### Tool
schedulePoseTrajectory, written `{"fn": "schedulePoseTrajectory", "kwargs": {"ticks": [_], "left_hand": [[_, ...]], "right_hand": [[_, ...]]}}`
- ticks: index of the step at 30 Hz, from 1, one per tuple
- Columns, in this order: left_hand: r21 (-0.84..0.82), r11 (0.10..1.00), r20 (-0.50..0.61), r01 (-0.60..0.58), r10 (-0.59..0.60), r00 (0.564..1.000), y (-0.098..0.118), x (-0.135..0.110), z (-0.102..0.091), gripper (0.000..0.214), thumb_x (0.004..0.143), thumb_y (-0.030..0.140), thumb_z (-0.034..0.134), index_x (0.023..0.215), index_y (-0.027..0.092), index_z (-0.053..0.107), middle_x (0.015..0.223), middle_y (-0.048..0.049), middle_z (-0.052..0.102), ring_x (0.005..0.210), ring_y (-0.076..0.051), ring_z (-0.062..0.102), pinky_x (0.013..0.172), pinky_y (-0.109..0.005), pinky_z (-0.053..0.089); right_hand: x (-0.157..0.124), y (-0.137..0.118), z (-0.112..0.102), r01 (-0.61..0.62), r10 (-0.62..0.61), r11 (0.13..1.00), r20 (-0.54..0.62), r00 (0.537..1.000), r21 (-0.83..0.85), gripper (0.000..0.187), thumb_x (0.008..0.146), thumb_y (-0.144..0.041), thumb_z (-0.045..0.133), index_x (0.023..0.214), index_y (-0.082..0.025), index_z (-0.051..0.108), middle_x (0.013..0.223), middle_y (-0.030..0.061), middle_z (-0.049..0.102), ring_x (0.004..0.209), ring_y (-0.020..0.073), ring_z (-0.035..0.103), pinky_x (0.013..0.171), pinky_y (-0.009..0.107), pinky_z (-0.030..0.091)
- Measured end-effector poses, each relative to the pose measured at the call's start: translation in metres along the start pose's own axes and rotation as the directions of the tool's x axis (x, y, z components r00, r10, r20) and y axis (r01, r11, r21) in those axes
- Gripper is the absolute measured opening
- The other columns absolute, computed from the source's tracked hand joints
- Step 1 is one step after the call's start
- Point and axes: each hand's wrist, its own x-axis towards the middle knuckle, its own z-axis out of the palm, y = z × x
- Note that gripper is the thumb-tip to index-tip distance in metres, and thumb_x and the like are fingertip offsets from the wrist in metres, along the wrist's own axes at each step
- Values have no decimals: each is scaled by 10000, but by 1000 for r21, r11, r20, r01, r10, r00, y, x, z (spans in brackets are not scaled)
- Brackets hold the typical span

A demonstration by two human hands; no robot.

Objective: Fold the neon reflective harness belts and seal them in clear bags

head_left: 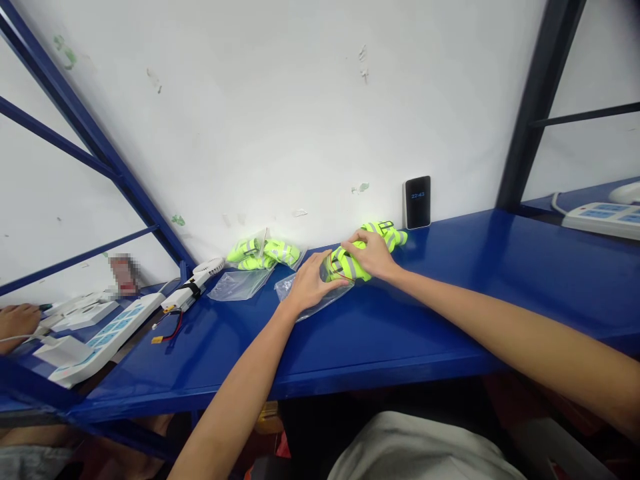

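Both my hands are at a rolled neon-yellow reflective vest (347, 266) with grey stripes, above the blue tabletop. My left hand (309, 285) grips the opening of a clear plastic bag (320, 308), with thumb and fingers on either side of the vest's end. Part of the vest's left end appears to be inside the bag. My right hand (371, 255) is closed on the vest from above, and its fingertips press into the fabric. Another neon-yellow bundle (387, 231) shows behind my right hand; whether it is separate I cannot tell.
Several bagged yellow bundles (260, 252) lie by the wall, with a flat clear bag (240, 285) before them. Left are a small white fan (209, 267), a wired battery (173, 313) and a power strip (113, 337). A phone (417, 203) leans on the wall. Another person's hand (19, 325) is far left.
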Motion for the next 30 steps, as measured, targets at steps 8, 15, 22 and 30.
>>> {"fn": "schedulePoseTrajectory", "kwargs": {"ticks": [8, 15, 22, 30], "left_hand": [[81, 986, -92, -149, 156, 984, 8, 1, 5, 827, 729, 588, 702, 1409, 243, 383, 1296, -117, 562, 1205, -293, 525, 1021, -447, 416], [215, 959, -153, -187, 222, 963, 21, 1, 22, 824, 815, 558, 612, 1481, 220, 265, 1371, -159, 493, 1282, -318, 463, 1079, -485, 354], [257, 932, -80, -257, 285, 955, 15, 2, 24, 837, 811, 641, 562, 1460, 179, 303, 1389, -198, 478, 1291, -336, 469, 1076, -489, 372], [163, 953, -87, -254, 271, 959, 6, 4, 21, 863, 769, 646, 610, 1443, 185, 329, 1369, -185, 492, 1289, -316, 475, 1079, -478, 397]], "right_hand": [[-14, -19, 6, 94, -94, 995, -5, 996, -21, 196, 839, -366, 574, 732, -205, 610, 744, 18, 680, 729, 198, 622, 718, 311, 432], [-9, -15, 5, 76, -79, 994, -46, 996, -77, 331, 932, -400, 409, 664, -225, 493, 764, 46, 589, 797, 213, 566, 792, 342, 425], [-8, -2, 15, -19, 17, 998, 42, 999, 64, 292, 939, -432, 381, 795, -230, 536, 816, 39, 651, 816, 210, 607, 820, 336, 444], [1, -7, 18, -326, 304, 774, 132, 943, 542, 212, 841, -361, 444, 875, -211, 590, 981, 81, 714, 1024, 246, 644, 922, 369, 473]]}}
